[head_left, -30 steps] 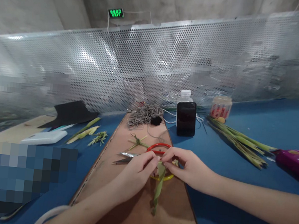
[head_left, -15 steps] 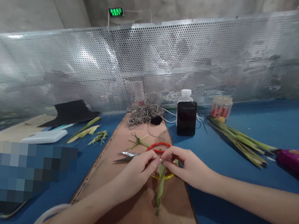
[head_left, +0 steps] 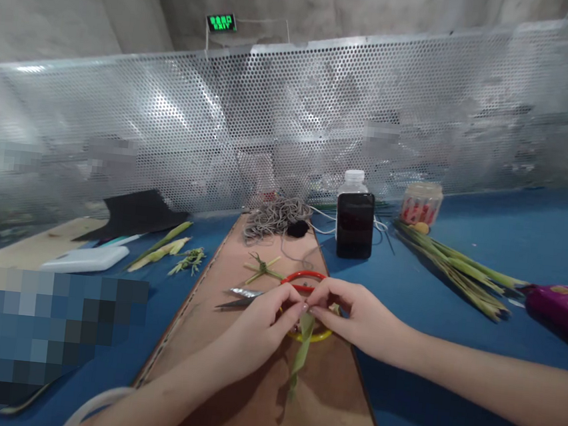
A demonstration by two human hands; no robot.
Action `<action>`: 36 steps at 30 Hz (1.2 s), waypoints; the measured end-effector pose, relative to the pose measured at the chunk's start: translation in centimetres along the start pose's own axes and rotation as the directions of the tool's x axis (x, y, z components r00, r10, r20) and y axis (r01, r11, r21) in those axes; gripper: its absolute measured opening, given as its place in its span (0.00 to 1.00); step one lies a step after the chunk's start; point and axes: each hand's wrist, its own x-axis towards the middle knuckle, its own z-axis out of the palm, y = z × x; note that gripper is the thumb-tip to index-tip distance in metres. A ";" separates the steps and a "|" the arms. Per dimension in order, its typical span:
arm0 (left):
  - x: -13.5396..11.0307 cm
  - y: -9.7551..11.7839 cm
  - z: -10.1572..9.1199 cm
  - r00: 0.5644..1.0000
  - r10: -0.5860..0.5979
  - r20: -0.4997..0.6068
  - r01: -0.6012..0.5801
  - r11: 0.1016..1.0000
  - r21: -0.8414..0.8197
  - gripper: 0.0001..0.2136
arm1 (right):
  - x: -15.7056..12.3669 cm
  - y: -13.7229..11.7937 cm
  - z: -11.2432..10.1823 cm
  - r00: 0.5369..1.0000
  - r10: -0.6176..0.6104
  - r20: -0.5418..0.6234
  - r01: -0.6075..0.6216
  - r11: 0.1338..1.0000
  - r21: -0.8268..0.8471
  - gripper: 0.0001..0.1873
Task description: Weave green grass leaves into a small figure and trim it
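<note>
Both hands meet over the brown board (head_left: 241, 396), pinching the top of a green leaf strip (head_left: 302, 349) that hangs down toward me. My left hand (head_left: 266, 322) grips it between thumb and forefinger. My right hand (head_left: 357, 317) pinches the same end from the other side, fingertips touching the left ones. What exactly lies between the fingertips is too small to make out. Beneath the hands lie scissors (head_left: 306, 279) with one red and one yellow handle loop, blades pointing left. Just beyond is a small star-shaped piece of green strips (head_left: 262, 270).
Grey cord (head_left: 276, 219) lies heaped at the board's far end. A dark phone (head_left: 354, 225) leans on a white-capped bottle (head_left: 354, 178). To the right are a jar (head_left: 421, 203), long leaves (head_left: 452, 266) and a purple object (head_left: 563, 310). Leaf scraps (head_left: 159, 254) and a white object (head_left: 86, 259) lie left.
The hanging end of the leaf strip has swung a little to the left and turned. My hands keep nearly the same place and pinch.
</note>
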 end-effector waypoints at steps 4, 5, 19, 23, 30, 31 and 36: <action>0.0 -0.1 0.0 1.000 -0.007 0.000 0.007 1.000 0.015 0.09 | 0.0 -0.1 0.0 0.999 0.041 0.017 -0.042 0.998 0.057 0.05; 0.0 -0.2 0.0 1.000 -0.007 -0.001 0.007 1.000 0.016 0.09 | -0.1 -0.1 0.0 0.999 0.046 0.023 -0.047 0.996 0.071 0.06; -0.2 0.7 0.0 0.999 -0.038 -0.010 0.037 0.996 -0.076 0.12 | -0.3 0.4 0.0 1.000 -0.018 0.017 0.017 0.999 0.046 0.05; -0.2 0.8 0.0 1.000 -0.025 -0.001 0.025 0.998 -0.058 0.12 | -0.3 0.0 -0.1 1.000 -0.028 0.008 0.027 0.999 0.018 0.05; -0.2 0.4 0.1 1.000 -0.021 -0.016 0.021 0.999 -0.024 0.09 | -0.1 -0.3 -0.1 0.999 0.047 0.015 -0.048 0.996 0.077 0.05; -0.2 0.4 0.1 1.000 -0.022 -0.014 0.022 1.000 -0.022 0.09 | -0.1 -0.3 -0.1 0.998 0.053 0.017 -0.054 0.995 0.083 0.06; -0.1 0.0 0.0 1.000 -0.021 -0.010 0.021 1.000 -0.001 0.07 | 0.0 -0.1 -0.1 0.997 0.071 0.031 -0.074 0.993 0.094 0.07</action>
